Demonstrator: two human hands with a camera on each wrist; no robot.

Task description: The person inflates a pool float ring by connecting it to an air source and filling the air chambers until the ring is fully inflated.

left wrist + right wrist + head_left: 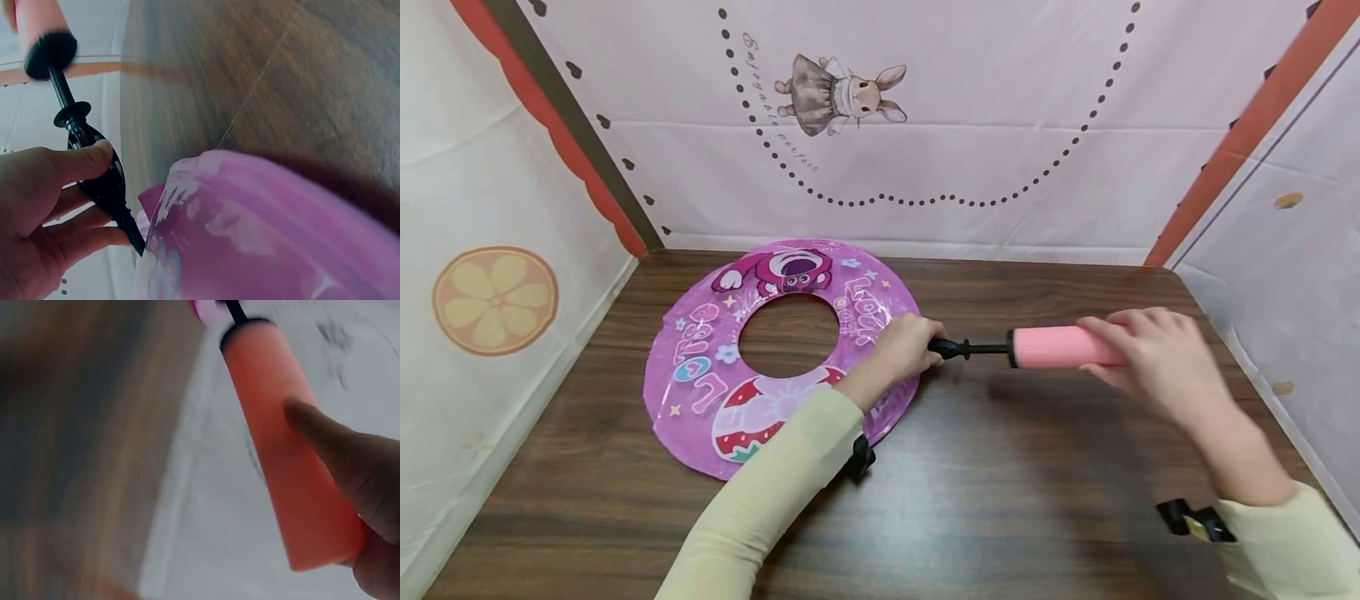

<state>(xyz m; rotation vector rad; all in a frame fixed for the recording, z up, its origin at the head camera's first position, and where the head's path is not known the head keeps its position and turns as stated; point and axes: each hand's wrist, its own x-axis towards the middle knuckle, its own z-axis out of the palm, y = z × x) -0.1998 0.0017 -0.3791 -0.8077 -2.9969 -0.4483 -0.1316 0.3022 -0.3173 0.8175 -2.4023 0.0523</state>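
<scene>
Plainly, left hand (901, 347) pinches and right hand (1161, 362) seemingly curls round one pump (1047, 347) beside one ring (696, 383).

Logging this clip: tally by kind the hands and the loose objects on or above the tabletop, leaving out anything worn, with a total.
Hands (left hand, right hand): 2
Hand pump, pink and black, held by both: 1
Swim ring, purple with printed pictures: 1
Total: 4

The pump (1051, 347) looks smooth plastic — the swim ring (715, 333), glossy.
</scene>
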